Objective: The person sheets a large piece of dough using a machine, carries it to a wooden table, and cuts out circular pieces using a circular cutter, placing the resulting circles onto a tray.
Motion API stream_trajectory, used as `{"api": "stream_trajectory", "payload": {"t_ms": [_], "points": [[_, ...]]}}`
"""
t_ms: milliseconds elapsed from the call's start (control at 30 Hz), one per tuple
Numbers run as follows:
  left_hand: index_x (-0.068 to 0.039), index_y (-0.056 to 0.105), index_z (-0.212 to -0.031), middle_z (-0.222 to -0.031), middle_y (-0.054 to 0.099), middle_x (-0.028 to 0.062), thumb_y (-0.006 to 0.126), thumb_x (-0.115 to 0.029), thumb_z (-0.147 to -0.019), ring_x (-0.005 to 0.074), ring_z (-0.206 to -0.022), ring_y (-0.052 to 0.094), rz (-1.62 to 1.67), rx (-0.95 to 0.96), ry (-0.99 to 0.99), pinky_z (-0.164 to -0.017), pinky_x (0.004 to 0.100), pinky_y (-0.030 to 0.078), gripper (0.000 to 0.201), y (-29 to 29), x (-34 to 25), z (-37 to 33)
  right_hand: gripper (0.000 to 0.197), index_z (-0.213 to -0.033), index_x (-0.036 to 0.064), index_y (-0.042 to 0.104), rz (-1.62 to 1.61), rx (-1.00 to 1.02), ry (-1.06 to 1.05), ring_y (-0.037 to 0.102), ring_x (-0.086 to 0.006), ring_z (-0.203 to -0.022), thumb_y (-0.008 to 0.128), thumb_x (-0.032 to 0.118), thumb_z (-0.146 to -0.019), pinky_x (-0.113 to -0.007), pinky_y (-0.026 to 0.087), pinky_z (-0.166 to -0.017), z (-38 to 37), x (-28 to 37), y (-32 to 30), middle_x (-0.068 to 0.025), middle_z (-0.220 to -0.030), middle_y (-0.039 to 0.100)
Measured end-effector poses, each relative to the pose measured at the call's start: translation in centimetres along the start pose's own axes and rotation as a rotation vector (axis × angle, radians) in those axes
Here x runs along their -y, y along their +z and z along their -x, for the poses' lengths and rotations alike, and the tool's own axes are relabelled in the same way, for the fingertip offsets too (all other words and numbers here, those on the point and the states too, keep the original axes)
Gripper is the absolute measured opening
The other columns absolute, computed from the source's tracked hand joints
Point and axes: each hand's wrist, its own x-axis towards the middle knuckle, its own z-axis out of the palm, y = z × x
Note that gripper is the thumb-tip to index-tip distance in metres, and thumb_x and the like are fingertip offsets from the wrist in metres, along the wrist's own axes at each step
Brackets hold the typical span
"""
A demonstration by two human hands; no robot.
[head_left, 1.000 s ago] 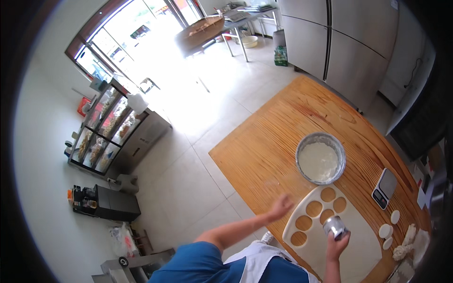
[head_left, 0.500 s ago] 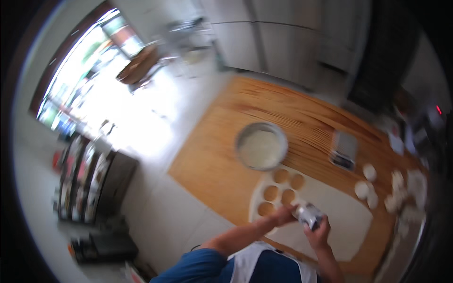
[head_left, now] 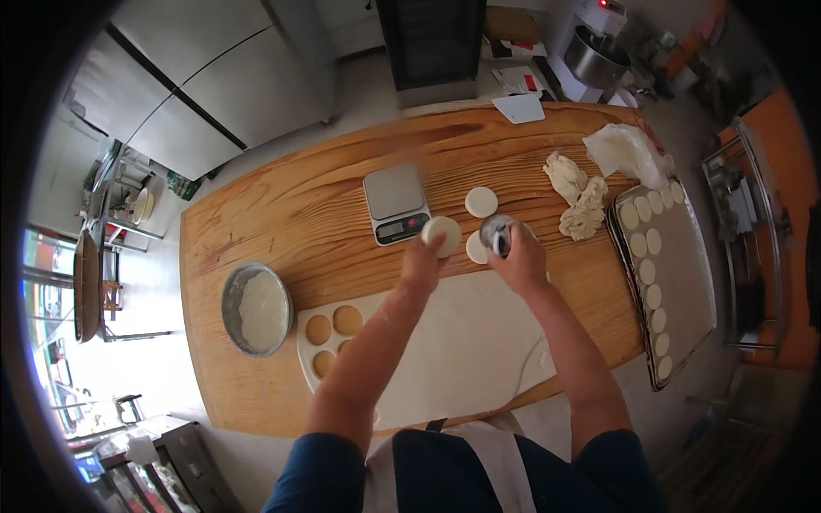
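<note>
Between the fingers of my left hand (head_left: 425, 261) is a round dough disc (head_left: 443, 232), lifted beside a kitchen scale (head_left: 396, 203). My right hand (head_left: 520, 261) grips a round metal cutter (head_left: 494, 229). The cutter is raised and tilted just right of the disc. A second dough disc (head_left: 481, 202) lies flat on the wooden table beyond my hands, and another disc (head_left: 475, 248) is partly covered by the cutter. Under my forearms spreads a rolled-out dough sheet (head_left: 457, 342), with several round holes cut in its left end.
A metal bowl (head_left: 227, 321) of white flour stands left. Right of my hands are dough scraps (head_left: 581, 209), a plastic bag (head_left: 629, 154) and a baking tray (head_left: 684, 282) edged with several dough discs. A white scraper (head_left: 519, 108) lies at the far edge; a mixer (head_left: 596, 56) stands beyond.
My view has turned right. Both hands have left the cut end of the dough sheet for the discs beside the scale. My left hand has come off the cutter and now holds a disc.
</note>
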Motion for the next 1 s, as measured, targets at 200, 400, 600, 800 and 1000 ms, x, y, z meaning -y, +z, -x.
{"api": "stream_trajectory", "payload": {"t_ms": [200,400,600,800,1000], "points": [[-0.003,0.041,-0.107,-0.103,0.048,0.0087,0.051,-0.006,-0.079,0.0232,-0.094,0.05,-0.019,0.143,0.118,-0.077,0.0355,0.045,0.03,-3.6,-2.4,-1.0,0.041,-0.088,0.0001,0.045,0.013,-0.085,0.074,0.054,-0.0311,-0.073,0.066,0.022,-0.061,-0.037,0.044,-0.063,-1.2,-2.3,-0.9,-0.0156,-0.081,0.053],[-0.003,0.05,-0.079,-0.083,0.051,0.0124,0.057,0.007,-0.062,0.0278,-0.078,0.051,-1.07,-0.056,1.203,-0.07,0.0343,0.047,0.021,-0.5,-4.9,3.3,0.041,-0.088,0.0001,0.046,-0.175,-0.091,0.166,0.055,-0.0296,-0.068,0.066,0.022,-0.059,-0.037,0.045,-0.06,2.3,-4.8,-0.6,-0.0148,-0.076,0.054],[-0.003,0.047,-0.083,-0.08,0.05,0.0103,0.054,0.011,-0.059,0.0277,-0.074,0.051,-1.165,0.064,1.773,-0.064,0.0356,0.048,0.028,0.3,-6.7,5.2,0.037,-0.086,0.0014,0.046,-0.36,-0.143,0.367,0.055,-0.022,-0.063,0.065,0.019,-0.059,-0.031,0.044,-0.057,5.8,-6.4,-0.5,-0.0105,-0.073,0.054],[-0.007,0.054,-0.082,-0.08,0.051,0.0081,0.056,0.006,-0.058,0.0261,-0.075,0.054,-1.286,0.086,1.696,-0.063,0.0331,0.046,0.027,0.1,-7.3,5.9,0.037,-0.085,0.0016,0.046,-0.371,-0.18,0.374,0.053,-0.0184,-0.062,0.065,0.019,-0.058,-0.03,0.044,-0.057,5.3,-5.5,-1.1,-0.0087,-0.071,0.053],[-0.002,0.055,-0.085,-0.077,0.056,0.0121,0.061,-0.01,-0.066,0.0245,-0.069,0.055,-0.993,-0.368,0.701,-0.062,0.0311,0.044,0.021,-1.0,-6.2,2.8,0.037,-0.085,0.0013,0.045,-0.428,-0.14,0.381,0.051,-0.0159,-0.061,0.066,0.018,-0.058,-0.029,0.043,-0.057,5.5,-5.5,-0.9,-0.0078,-0.07,0.052]]}}
